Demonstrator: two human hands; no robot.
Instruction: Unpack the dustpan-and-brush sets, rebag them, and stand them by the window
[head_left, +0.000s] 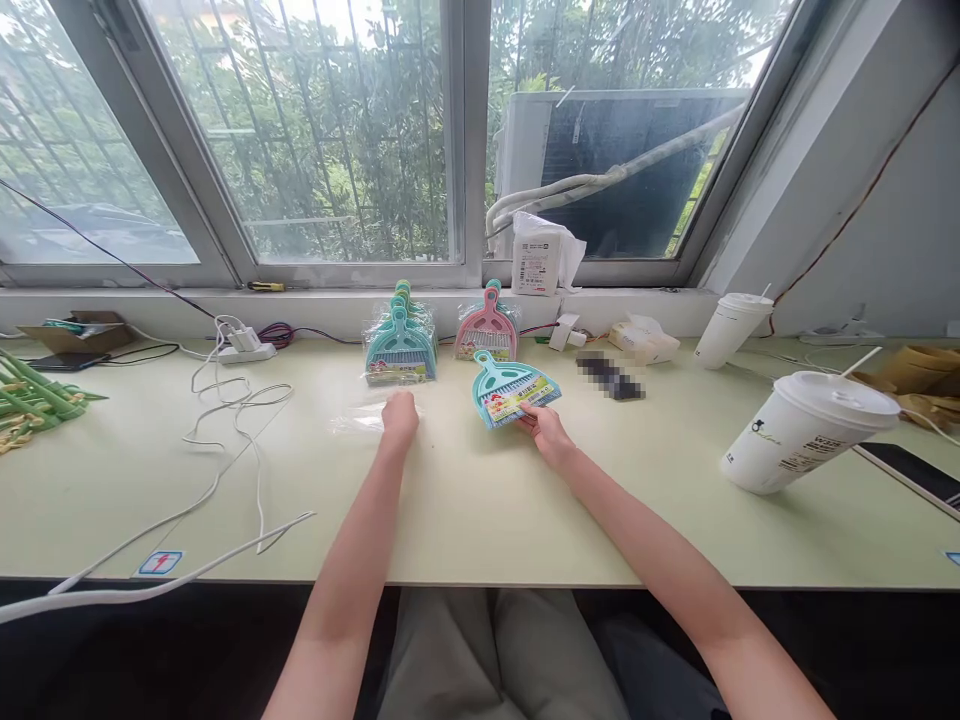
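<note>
My right hand [549, 434] grips the lower edge of a teal dustpan-and-brush set [514, 388], which has a colourful label across its bristles and is held tilted above the table. My left hand [400, 418] is closed at the edge of a clear plastic bag [361, 419], its fingertips mostly hidden from me. Behind that hand a row of teal and green dustpan sets [400, 345] in clear wrapping stands upright. Pink dustpan sets [487, 325], wrapped too, stand to the right of them, just behind the one I hold.
White cables [225, 405] run from a power strip [246, 350] across the table's left side. To the right stand a large lidded cup [806, 430] and a smaller cup [731, 330]. A tissue pack [643, 337] and a blurred dark object [611, 377] lie behind my right hand.
</note>
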